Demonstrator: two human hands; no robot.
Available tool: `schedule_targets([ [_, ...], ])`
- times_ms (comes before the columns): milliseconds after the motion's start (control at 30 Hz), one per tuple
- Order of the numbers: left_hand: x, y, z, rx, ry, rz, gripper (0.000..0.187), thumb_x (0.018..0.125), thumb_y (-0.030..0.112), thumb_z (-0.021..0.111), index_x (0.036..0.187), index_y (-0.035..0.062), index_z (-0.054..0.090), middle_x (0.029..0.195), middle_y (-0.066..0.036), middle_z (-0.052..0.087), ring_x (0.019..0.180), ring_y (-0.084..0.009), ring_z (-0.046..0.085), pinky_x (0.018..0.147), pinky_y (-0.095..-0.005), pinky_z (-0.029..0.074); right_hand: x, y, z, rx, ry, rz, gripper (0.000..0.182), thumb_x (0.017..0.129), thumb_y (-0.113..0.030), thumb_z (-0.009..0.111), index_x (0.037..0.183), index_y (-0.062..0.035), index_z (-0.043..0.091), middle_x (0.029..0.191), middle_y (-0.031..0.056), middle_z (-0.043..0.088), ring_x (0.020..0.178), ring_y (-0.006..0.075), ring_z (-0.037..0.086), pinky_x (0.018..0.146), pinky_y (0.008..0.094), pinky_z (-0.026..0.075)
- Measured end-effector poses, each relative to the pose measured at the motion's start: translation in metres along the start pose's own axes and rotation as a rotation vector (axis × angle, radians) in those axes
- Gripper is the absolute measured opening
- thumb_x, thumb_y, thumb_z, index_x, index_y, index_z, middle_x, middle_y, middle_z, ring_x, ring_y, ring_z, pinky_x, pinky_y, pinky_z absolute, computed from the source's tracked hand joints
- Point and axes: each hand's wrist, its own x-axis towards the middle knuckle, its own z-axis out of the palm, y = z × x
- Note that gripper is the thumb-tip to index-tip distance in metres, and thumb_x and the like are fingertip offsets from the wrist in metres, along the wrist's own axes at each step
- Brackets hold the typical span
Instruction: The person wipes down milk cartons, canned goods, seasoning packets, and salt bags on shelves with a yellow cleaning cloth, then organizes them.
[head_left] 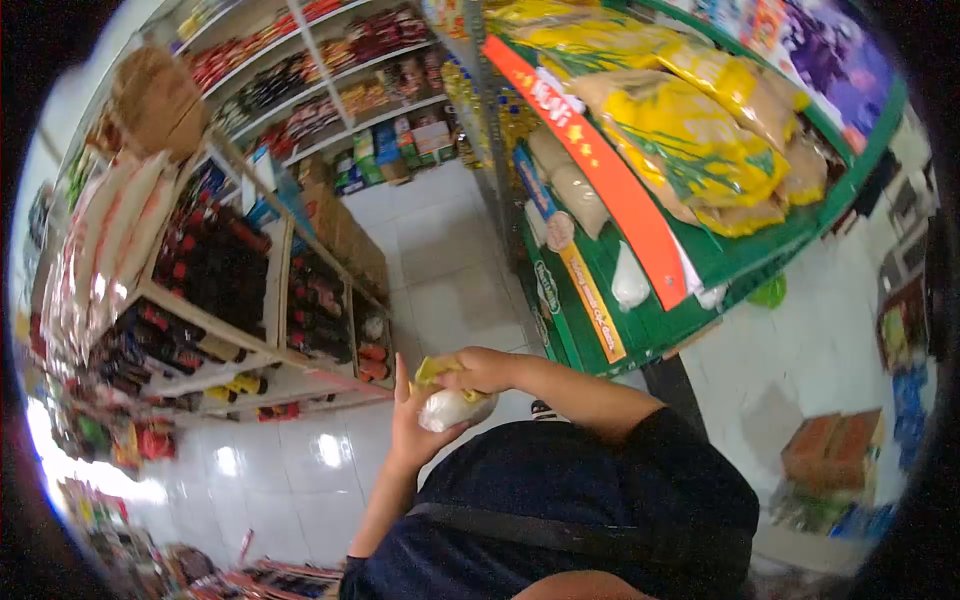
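Note:
A small clear bag of white contents (452,408) is between my two hands, in front of my dark shirt. My left hand (408,425) supports it from the left and below, with the fingers pointing up. My right hand (482,372) is closed on a yellow cloth (432,371) at the top of the bag, its fingers bent over it. A similar white bag (629,278) lies on the green shelf (640,345) to the right of my hands.
Yellow-printed bags (690,140) fill the green shelf's upper level, behind a red strip (600,160). Bottles stand on a wooden rack (215,340) at left. Packets line the back shelves (330,75). A cardboard box (832,450) sits on the floor at right.

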Motion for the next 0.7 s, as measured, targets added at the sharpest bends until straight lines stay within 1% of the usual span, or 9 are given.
schedule_targets([
  [133,-0.013,-0.032,0.008,-0.394,-0.238,-0.355,0.055,0.054,0.011,0.080,0.103,0.0011,0.056,0.117,-0.019,0.049,0.111,-0.0246,0.048,0.090,-0.0345,0.040,-0.007,0.005,0.009,0.018,0.025,-0.181,0.063,0.086,-0.043,0.052,0.132,-0.0036,0.033,0.128,0.0145,0.043,0.116,0.0216,0.042,0.097,0.0317,0.033],
  [200,-0.009,-0.019,0.008,-0.458,-0.138,-0.429,0.055,0.056,0.007,0.078,0.104,-0.0008,0.053,0.106,-0.012,0.056,0.098,-0.0194,0.055,0.084,-0.0307,0.044,-0.008,0.017,0.019,0.223,0.081,-0.363,0.083,0.080,-0.046,0.060,0.139,-0.0048,0.019,0.132,0.0158,0.038,0.122,0.0245,0.038,0.101,0.0340,0.031],
  [233,-0.004,-0.013,0.007,-0.392,-0.086,-0.345,0.054,0.059,0.002,0.075,0.107,-0.0014,0.050,0.096,-0.006,0.059,0.083,-0.0146,0.058,0.076,-0.0273,0.047,-0.010,0.023,0.015,0.016,0.164,-0.398,0.092,0.076,-0.048,0.064,0.140,-0.0056,0.012,0.134,0.0158,0.036,0.124,0.0259,0.035,0.102,0.0351,0.029],
  [300,-0.002,-0.021,0.007,-0.405,-0.015,-0.367,0.053,0.060,0.000,0.073,0.108,-0.0018,0.050,0.099,-0.008,0.058,0.087,-0.0158,0.057,0.079,-0.0291,0.046,-0.016,0.028,0.011,-0.389,0.307,-0.441,0.112,0.067,-0.050,0.072,0.141,-0.0074,0.000,0.137,0.0160,0.032,0.128,0.0287,0.030,0.104,0.0373,0.026],
  [333,-0.003,-0.026,0.008,-0.425,0.003,-0.336,0.053,0.061,0.001,0.073,0.108,-0.0018,0.050,0.100,-0.008,0.057,0.088,-0.0163,0.056,0.079,-0.0294,0.046,-0.025,0.021,0.008,-0.260,0.224,-0.386,0.119,0.059,-0.045,0.079,0.142,-0.0085,0.001,0.138,0.0153,0.032,0.129,0.0283,0.029,0.104,0.0359,0.025],
  [433,0.003,-0.031,0.016,-0.445,0.086,-0.244,0.051,0.064,0.004,0.074,0.108,-0.0022,0.050,0.103,-0.009,0.055,0.093,-0.0179,0.055,0.081,-0.0301,0.045,-0.037,0.015,0.008,-0.225,0.163,-0.380,0.116,0.059,-0.033,0.080,0.142,-0.0103,0.002,0.128,0.0169,0.045,0.119,0.0297,0.043,0.099,0.0351,0.034],
  [500,0.013,-0.024,0.025,-0.400,0.159,-0.174,0.050,0.065,0.007,0.074,0.108,-0.0030,0.050,0.104,-0.009,0.054,0.095,-0.0192,0.053,0.081,-0.0304,0.045,-0.047,0.003,0.007,-0.238,0.203,-0.142,0.111,0.058,-0.027,0.078,0.141,-0.0103,0.007,0.118,0.0166,0.052,0.109,0.0305,0.051,0.092,0.0355,0.040],
  [633,0.023,-0.025,0.018,0.239,0.277,0.225,0.037,0.072,-0.004,0.062,0.108,-0.0014,0.052,0.097,-0.009,0.055,0.096,-0.0184,0.053,0.082,-0.0304,0.043,-0.069,-0.010,-0.002,-0.363,0.420,0.174,0.099,0.059,-0.022,0.075,0.140,-0.0117,0.019,0.102,0.0162,0.061,0.091,0.0317,0.060,0.081,0.0372,0.047],
  [700,0.023,-0.066,0.005,0.118,0.055,0.024,0.030,0.078,0.003,0.063,0.106,0.0017,0.055,0.098,-0.012,0.056,0.093,-0.0229,0.054,0.081,-0.0364,0.045,-0.077,0.033,-0.010,-0.401,0.606,0.069,0.099,0.061,-0.028,0.075,0.140,-0.0163,0.018,0.116,0.0184,0.054,0.104,0.0295,0.055,0.091,0.0363,0.042],
])
